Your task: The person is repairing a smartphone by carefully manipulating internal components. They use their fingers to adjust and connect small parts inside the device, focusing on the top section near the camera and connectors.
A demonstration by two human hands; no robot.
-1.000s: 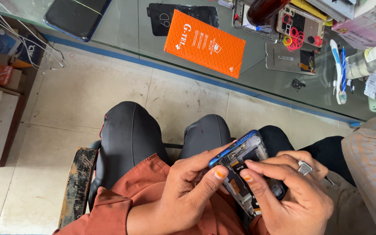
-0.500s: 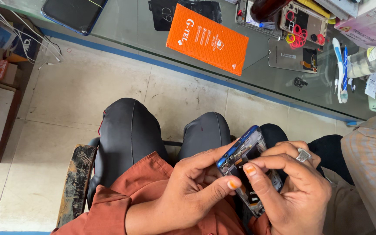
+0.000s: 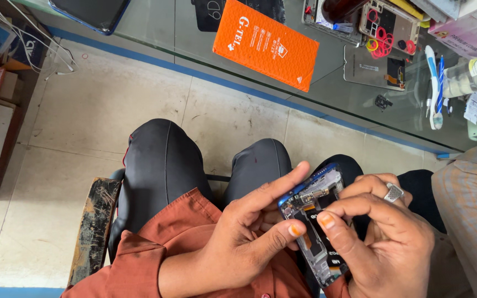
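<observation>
An orange rectangular packet (image 3: pixel 266 45) lies far on the glass tabletop (image 3: pixel 194 38), a pink box (image 3: pixel 467 33) far right, above a pale tiled floor (image 3: pixel 111 121). Near right, the left hand (image 3: pixel 249 237) and right hand (image 3: pixel 385 243) pinch an opened phone (image 3: pixel 316 221) over the lap.

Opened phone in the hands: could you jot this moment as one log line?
left hand: holds opened phone | right hand: thumb on its insides | place: above lap | behind: glass counter, orange packet

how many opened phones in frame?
2. One opened phone held between the left hand and right hand; another opened phone on the glass counter. More may be hidden.
</observation>
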